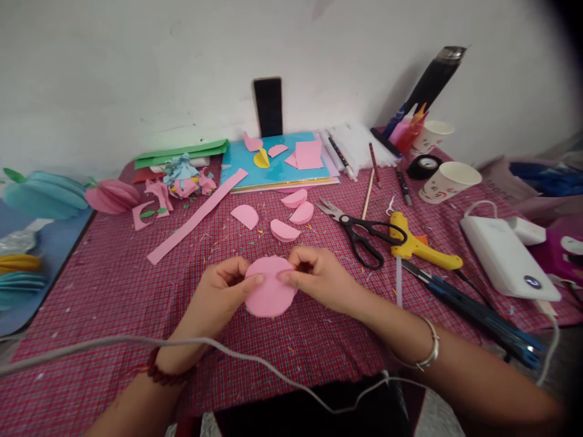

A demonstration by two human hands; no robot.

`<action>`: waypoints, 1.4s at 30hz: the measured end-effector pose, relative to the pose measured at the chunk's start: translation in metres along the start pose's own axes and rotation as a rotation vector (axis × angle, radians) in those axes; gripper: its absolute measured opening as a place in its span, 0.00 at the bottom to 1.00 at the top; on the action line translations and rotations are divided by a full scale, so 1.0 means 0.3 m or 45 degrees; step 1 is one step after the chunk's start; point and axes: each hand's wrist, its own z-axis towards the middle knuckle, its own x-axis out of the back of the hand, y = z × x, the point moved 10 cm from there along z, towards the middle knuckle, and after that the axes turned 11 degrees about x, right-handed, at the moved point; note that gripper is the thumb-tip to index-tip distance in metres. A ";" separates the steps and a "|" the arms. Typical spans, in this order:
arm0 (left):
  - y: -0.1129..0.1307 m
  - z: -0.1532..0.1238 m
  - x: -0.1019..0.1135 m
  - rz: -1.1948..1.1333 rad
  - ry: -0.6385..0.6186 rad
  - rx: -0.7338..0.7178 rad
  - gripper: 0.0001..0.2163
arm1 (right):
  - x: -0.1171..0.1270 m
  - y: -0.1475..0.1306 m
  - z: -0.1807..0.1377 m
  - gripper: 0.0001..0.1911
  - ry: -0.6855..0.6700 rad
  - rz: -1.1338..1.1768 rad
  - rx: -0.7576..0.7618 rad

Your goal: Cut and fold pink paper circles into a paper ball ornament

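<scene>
A pink paper circle [270,290] is held just above the red checked tablecloth [113,291], near its front edge. My left hand [224,292] pinches the circle's left side, thumb on top. My right hand [319,276] pinches the right side the same way. Both hands are closed on the paper. Several folded pink half-circles [285,230] lie on the cloth just beyond the hands.
Black scissors [359,233], a yellow glue gun [421,246] and a pencil lie to the right. A white power bank [505,258] and paper cups [449,181] sit further right. A long pink strip [195,217], coloured sheets [277,167] and paper fans [43,194] lie behind and left. A white cable [255,358] crosses in front.
</scene>
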 end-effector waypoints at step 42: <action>0.066 0.065 0.326 0.314 0.413 0.018 0.10 | -0.033 -0.064 -0.023 0.10 -0.304 -0.771 0.288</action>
